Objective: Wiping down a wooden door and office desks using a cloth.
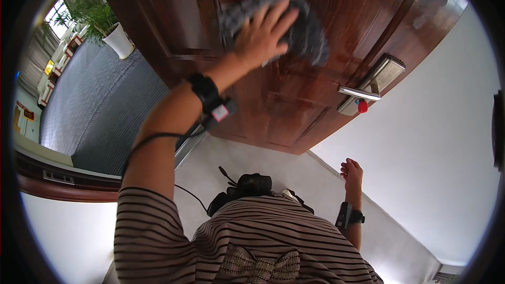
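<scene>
A dark grey patterned cloth (307,35) lies flat against the panelled wooden door (244,98), pressed there by my left hand (262,37). The fingers of that hand are spread over the cloth, and both are slightly blurred. Down at my right side hangs my right hand (352,171), its fingers curled, near the white wall. Nothing shows in it, though the palm is partly hidden. To the right of the cloth, the door carries a metal lever handle (359,92) on a long plate. Something red (362,106) sits at the lock below the lever.
Left of the door, a doorway opens onto a room with grey carpet (110,98) and a white planter (119,42) holding a leafy plant. A dark wooden door frame (71,189) stands at lower left. The white wall (426,126) rises close on the right.
</scene>
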### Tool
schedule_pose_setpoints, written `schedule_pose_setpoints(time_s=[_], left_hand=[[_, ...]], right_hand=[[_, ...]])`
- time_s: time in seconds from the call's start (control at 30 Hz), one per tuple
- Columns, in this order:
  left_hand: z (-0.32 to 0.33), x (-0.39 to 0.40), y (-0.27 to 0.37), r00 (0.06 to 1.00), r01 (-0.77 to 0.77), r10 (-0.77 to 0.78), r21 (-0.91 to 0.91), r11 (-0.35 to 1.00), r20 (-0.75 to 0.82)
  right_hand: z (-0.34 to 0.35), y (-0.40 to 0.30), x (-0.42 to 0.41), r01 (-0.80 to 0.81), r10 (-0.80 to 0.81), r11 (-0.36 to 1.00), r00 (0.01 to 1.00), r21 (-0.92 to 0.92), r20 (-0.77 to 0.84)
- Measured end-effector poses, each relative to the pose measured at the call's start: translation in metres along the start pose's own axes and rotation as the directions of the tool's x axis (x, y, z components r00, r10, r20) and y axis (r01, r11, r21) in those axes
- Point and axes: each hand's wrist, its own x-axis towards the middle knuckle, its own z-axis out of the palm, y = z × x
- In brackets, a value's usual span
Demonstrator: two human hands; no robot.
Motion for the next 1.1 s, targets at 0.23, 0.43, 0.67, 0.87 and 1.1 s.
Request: schedule_pose_setpoints(time_s=[0.23,0.43,0.67,0.87,1.1], left_hand=[[0.057,-0.148,0.018,0.964,-0.087,0.111,-0.108,0.99,0.243],[0.055,-0.242,-0.011,0.861,-0.148,0.158,-0.057,0.987,0.484],[0.061,-0.258,-0.013,0.455,0.585,0.509,-0.677,0.447,0.73],[0.023,-0.136,0.024,0.569,0.513,0.659,-0.839,0.183,0.492],[-0.072,-0.141,0.033,0.517,0.575,0.461,-0.691,0.438,0.722]], right_hand=[[-0.008,0.014,-0.026,-0.037,0.036,0.999,0.998,-0.026,-0.061],[-0.034,0.037,-0.037,-0.045,0.045,0.999,0.993,0.002,-0.107],[-0.033,0.062,0.029,-0.029,0.037,0.998,0.987,-0.052,0.157],[0.03,0.021,0.125,0.329,0.078,0.897,0.54,-0.295,0.838],[0.111,0.029,0.089,0.031,0.421,0.854,0.545,-0.519,0.725]])
